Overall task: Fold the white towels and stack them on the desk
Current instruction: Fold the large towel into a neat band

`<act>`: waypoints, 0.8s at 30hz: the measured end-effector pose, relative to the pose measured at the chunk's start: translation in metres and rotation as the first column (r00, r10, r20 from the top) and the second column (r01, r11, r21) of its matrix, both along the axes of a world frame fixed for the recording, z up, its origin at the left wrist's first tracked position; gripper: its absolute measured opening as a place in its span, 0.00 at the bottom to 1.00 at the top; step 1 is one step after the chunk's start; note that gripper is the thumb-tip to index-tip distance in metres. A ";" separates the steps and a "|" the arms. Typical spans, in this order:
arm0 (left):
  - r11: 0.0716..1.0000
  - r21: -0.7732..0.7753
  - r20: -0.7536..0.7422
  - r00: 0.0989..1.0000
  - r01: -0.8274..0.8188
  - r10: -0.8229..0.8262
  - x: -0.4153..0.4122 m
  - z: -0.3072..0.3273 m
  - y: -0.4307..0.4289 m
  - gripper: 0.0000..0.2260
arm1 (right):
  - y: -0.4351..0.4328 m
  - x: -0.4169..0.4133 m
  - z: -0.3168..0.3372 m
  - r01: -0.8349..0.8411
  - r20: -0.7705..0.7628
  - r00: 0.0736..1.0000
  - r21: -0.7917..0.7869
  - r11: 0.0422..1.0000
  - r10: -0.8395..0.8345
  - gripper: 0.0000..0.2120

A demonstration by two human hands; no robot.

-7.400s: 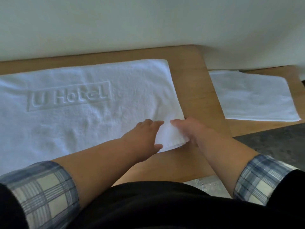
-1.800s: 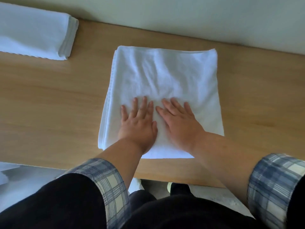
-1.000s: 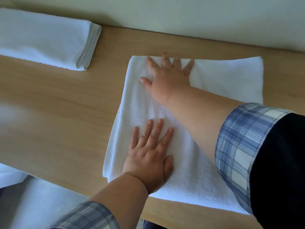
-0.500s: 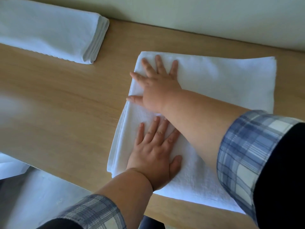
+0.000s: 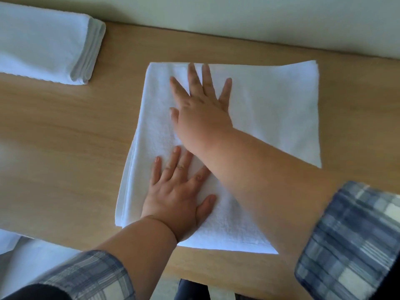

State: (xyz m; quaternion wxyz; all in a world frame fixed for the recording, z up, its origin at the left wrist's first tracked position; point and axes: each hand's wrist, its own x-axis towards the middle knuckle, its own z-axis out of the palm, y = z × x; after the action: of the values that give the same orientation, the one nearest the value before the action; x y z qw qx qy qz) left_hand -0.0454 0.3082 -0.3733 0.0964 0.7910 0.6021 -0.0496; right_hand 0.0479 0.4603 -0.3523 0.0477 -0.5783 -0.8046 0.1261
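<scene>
White folded towel: our right hand has slid ahead of our left hand, both palms pressing flat, so stacking looks close

The right forearm crosses the flat towel and hides its central strip and near right corner. It also covers one fingertip of the left grip; contact between the two cannot be determined. The right grip conceals the cloth under its palm.

The folded towel at upper left is cut off by the left and top edges.

The right sleeve is blurred and cut off at the right edge.

The white shape below the near edge of the table is cropped and unidentifiable, as is the dark shape at the bottom edge.
</scene>
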 end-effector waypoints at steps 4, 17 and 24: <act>1.000 -0.002 0.008 1.000 0.007 -0.006 0.002 0.004 -0.001 0.32 | -0.075 0.055 -0.003 0.207 0.069 0.978 -0.135 0.969 -0.199 0.30; 1.000 0.013 0.031 0.999 0.022 -0.023 0.001 0.003 0.002 0.29 | 0.052 0.124 -0.020 0.511 0.202 0.855 -0.184 0.839 -0.477 0.42; 1.000 0.020 0.039 0.999 0.024 -0.025 0.000 0.005 -0.002 0.29 | 0.043 0.117 -0.006 0.546 0.149 0.836 -0.140 0.826 -0.527 0.37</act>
State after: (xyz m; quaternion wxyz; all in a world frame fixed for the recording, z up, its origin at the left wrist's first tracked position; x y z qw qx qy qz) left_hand -0.0451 0.3059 -0.3687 0.0997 0.8001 0.5909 -0.0293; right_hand 0.1652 0.5031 -0.3578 -0.0123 -0.7889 -0.5963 0.1483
